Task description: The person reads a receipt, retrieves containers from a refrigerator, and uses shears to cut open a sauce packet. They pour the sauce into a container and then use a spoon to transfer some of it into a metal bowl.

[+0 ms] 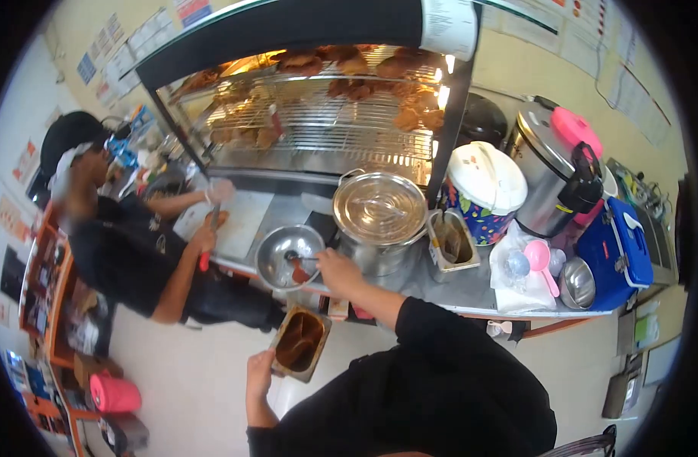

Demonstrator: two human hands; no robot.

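Observation:
My left hand [261, 375] is closed on the rim of a deep rectangular metal pan [325, 352], tilted, with brown sauce [297, 340] inside. The pan is in front of the counter's edge, below a round steel mixing bowl [265, 257]. Over that bowl, my right hand [338, 273] grips the handle of what looks like a ladle [306, 258]. Its dark head is inside the bowl, near a reddish-brown patch of sauce [300, 276]. To the right of the bowl stands a lidded steel stockpot [379, 206].
A co-worker [128, 244] at the left holds a red-handled knife [205, 259] over a white cutting board [246, 217]. Behind the counter stands a heated display case [311, 171] with fried food. Rightward are another metal pan [454, 247], a patterned bucket [482, 190] and a blue cooler [611, 244].

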